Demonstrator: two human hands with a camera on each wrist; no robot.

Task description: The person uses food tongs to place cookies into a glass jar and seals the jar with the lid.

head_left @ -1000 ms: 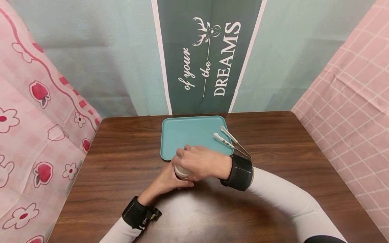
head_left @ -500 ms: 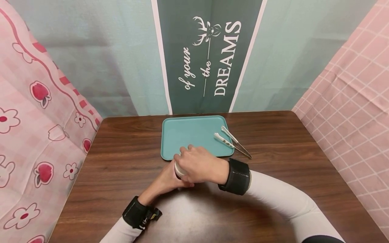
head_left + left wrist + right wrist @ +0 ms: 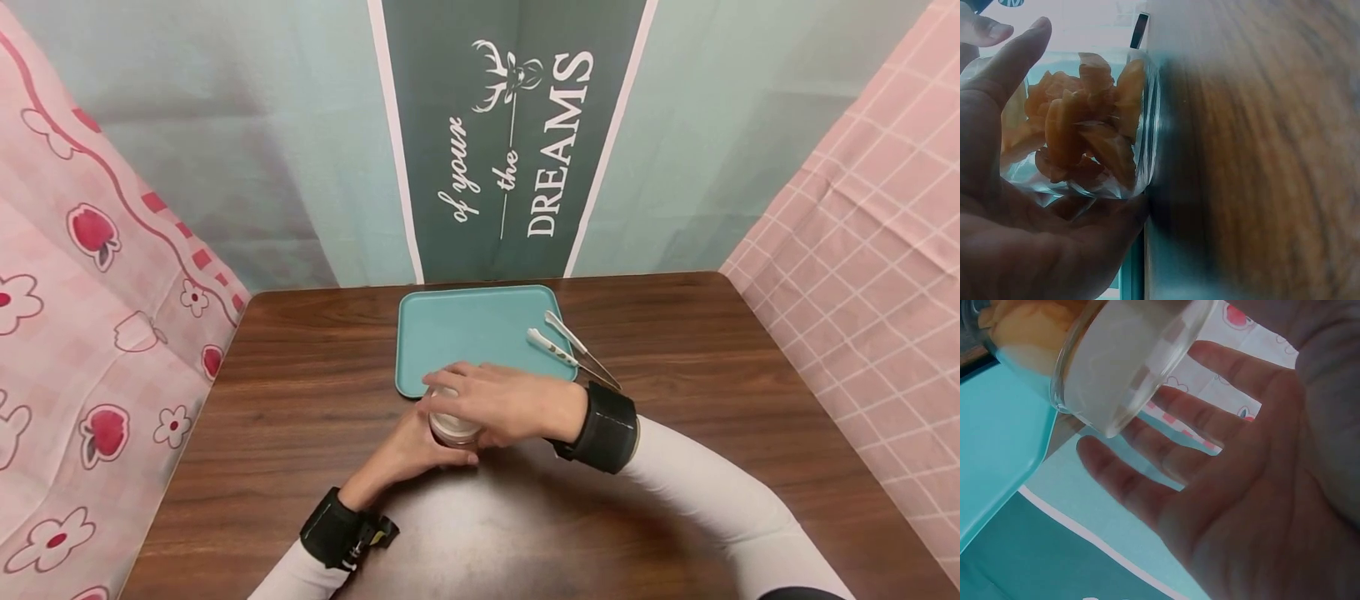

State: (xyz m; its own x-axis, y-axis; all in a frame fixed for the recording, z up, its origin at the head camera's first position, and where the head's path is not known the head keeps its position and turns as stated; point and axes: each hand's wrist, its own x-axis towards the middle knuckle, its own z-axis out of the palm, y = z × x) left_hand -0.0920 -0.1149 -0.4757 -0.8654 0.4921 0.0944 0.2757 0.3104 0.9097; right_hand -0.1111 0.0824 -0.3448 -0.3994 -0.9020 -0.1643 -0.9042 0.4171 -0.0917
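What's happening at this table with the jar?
A person is working on a small glass jar of orange pieces standing on the wooden table. The left hand grips the jar's body, while the right hand hovers over its white lid with fingers spread, not gripping it. Behind lie a teal tray and tongs across its right edge.

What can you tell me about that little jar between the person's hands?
The jar is a small clear container, glass by the look of it, with a whitish lid. It is filled with orange pieces that look like dried fruit. It stands on the brown table, just in front of the teal tray. The left hand wraps around its body, and the right hand hovers over the lid with its fingers spread, not gripping.
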